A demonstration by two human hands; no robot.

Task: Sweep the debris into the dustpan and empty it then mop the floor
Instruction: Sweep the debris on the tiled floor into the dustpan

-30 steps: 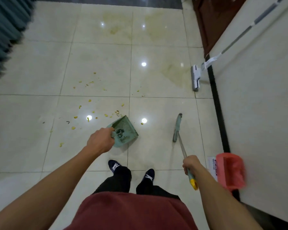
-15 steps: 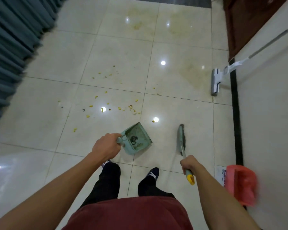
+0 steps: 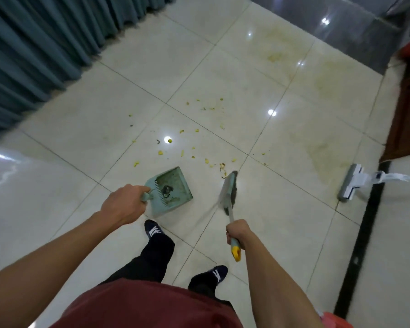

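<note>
Since a moment ago the person has stepped closer to the mess, and the broom (image 3: pixel 229 192) head now rests at the edge of the scattered debris (image 3: pixel 194 147) instead of well short of it. The left hand (image 3: pixel 124 204) is clamped around the handle of the dustpan (image 3: pixel 173 189), which sits low just ahead of that grip, mouth toward the scraps, with a dark clump already inside. The right hand (image 3: pixel 234 233) is closed on the broom handle, bristles just beyond it. Almost all the yellow bits lie loose on the floor (image 3: pixel 282 209) past both grips, so sweeping has barely begun; emptying and mopping remain, the mop (image 3: pixel 350 183) parked well off to the right.
</note>
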